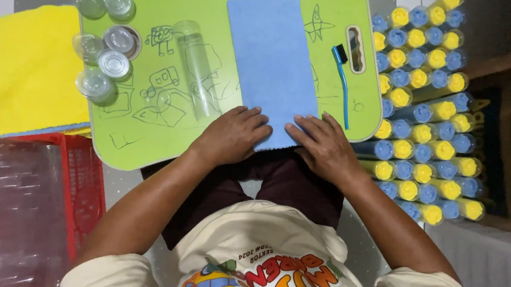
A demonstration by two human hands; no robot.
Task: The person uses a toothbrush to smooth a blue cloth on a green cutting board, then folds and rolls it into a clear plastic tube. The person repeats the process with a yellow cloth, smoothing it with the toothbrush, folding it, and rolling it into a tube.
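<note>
A blue cloth lies spread flat on a green lap board printed with line drawings. My left hand rests palm down on the cloth's near left corner. My right hand presses the near right corner, fingers pointing left. Neither hand holds anything. A clear plastic tube lies on the board left of the cloth. A blue brush with black bristles lies right of the cloth.
Several clear round lids sit at the board's left edge. A folded yellow cloth lies further left, above a red plastic crate. Stacked tubes with blue and yellow caps fill the right side.
</note>
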